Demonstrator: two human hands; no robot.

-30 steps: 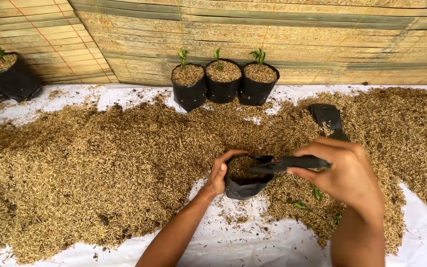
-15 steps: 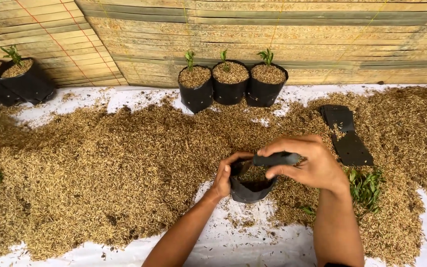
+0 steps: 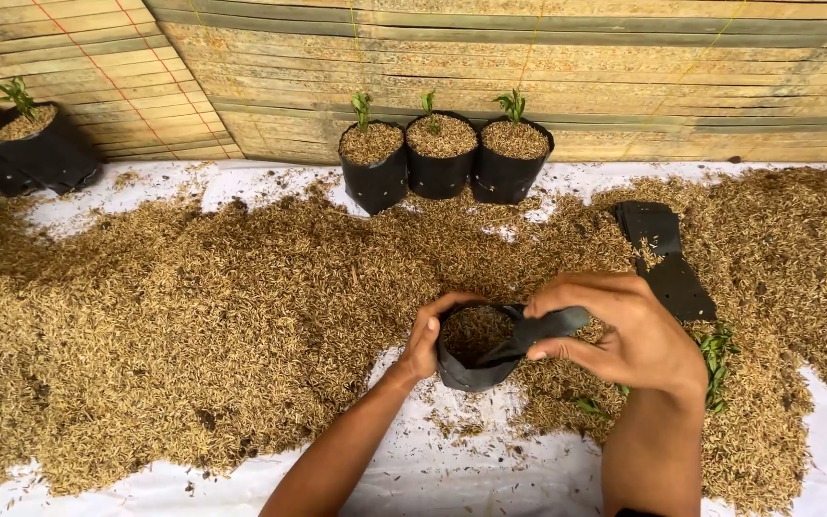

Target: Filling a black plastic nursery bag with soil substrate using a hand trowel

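Head view, hands: the left hand curls around the left rim of a small black grow bag, fingers closed on the plastic; the right hand pinches the right rim, thumb and fingers narrow on a folded flap pulled outward.
Head view, bag: it stands at the near edge of the rice-husk pile, partly on the white sheet, mouth open, already part-filled with husk.
Head view, surroundings: 3 filled bags with seedlings stand in a row against the bamboo wall; 2 more filled bags sit far left; flat empty bags lie on the husk to the right; loose seedlings lie just beside the right wrist.
Risk, spill: the bag is soft and only the 2 rim grips keep its mouth open; a stronger pull on the right flap would likely tilt it and tip husk onto the sheet.
Risk, tear: thin plastic stretched between opposed hands could split at the fold.
Risk, seedlings: the right forearm hangs over the loose plants, so lowering it could crush them.
Risk, collapse: releasing either rim would probably let the mouth fold shut.
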